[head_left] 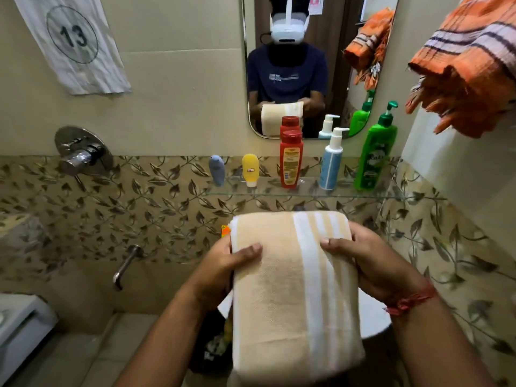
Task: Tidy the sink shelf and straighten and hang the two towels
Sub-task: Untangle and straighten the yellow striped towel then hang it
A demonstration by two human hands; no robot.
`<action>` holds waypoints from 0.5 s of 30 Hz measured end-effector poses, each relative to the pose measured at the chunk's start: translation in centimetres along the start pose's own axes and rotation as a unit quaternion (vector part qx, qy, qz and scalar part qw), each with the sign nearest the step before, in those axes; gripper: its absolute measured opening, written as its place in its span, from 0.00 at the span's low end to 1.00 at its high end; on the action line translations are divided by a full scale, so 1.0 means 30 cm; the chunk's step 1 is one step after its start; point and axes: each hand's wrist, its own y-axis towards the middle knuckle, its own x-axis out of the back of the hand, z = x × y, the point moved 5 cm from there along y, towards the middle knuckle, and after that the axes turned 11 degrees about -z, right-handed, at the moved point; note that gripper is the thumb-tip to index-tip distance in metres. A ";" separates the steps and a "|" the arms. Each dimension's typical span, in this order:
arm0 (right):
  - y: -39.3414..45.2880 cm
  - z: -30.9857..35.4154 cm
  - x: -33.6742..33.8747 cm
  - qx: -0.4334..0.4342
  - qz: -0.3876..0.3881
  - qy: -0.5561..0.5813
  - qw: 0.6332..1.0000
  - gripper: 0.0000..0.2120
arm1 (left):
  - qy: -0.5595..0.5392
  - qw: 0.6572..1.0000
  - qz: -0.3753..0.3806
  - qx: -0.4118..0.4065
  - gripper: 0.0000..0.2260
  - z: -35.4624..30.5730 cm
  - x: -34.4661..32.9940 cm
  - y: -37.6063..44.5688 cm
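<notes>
Right now both hands hold a folded beige towel (282,289) with white stripes, out in front of the chest and below the glass shelf (307,193). The left hand (220,270) grips the towel's left edge, thumb curled over the top face and fingers hidden beneath. The right hand (371,261) grips the right edge the same way, thumb lying on the white stripes; a red thread (410,301) circles that wrist. The towel's far fold sits high and its near end hangs down toward the camera, covering most of the white basin (374,317) beneath.

On the shelf five containers stand upright in a row, apart from one another: a small blue-grey tube (217,170) at the left, a yellow tube (250,169) standing on its white cap, a red bottle (291,159), a pale blue pump bottle (332,160), and a green pump bottle (375,152) at the right. What they contain cannot be seen.

An orange striped towel (466,65) hangs bunched and crumpled at the upper right wall. The mirror (343,88) above the shelf reflects the bottles, the person and both towels.
</notes>
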 end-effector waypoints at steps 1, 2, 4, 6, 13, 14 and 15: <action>0.002 -0.016 0.000 -0.010 -0.015 0.012 1.000 0.21 | 0.004 1.000 -0.027 0.002 0.24 0.021 -0.003 -0.004; 0.004 -0.027 -0.002 -0.018 -0.026 0.049 0.998 0.18 | -0.001 0.999 -0.048 -0.005 0.22 0.028 -0.009 -0.004; -0.006 -0.036 -0.010 -0.028 -0.016 0.183 0.983 0.18 | -0.054 0.996 -0.062 -0.029 0.19 -0.005 -0.022 0.003; -0.013 -0.012 -0.025 -0.014 0.014 0.232 0.972 0.22 | -0.067 0.995 -0.013 -0.076 0.20 -0.081 -0.032 0.012; 0.028 0.002 0.025 0.025 -0.160 0.005 0.987 0.19 | 0.060 0.984 -0.119 -0.116 0.34 -0.089 -0.008 0.056; 0.029 0.008 0.025 0.030 -0.158 0.074 0.984 0.23 | 0.032 0.986 -0.113 -0.118 0.33 -0.084 -0.014 0.059; 0.028 0.014 0.024 0.041 -0.142 0.125 0.981 0.27 | 0.015 0.987 -0.101 -0.123 0.32 -0.082 -0.017 0.062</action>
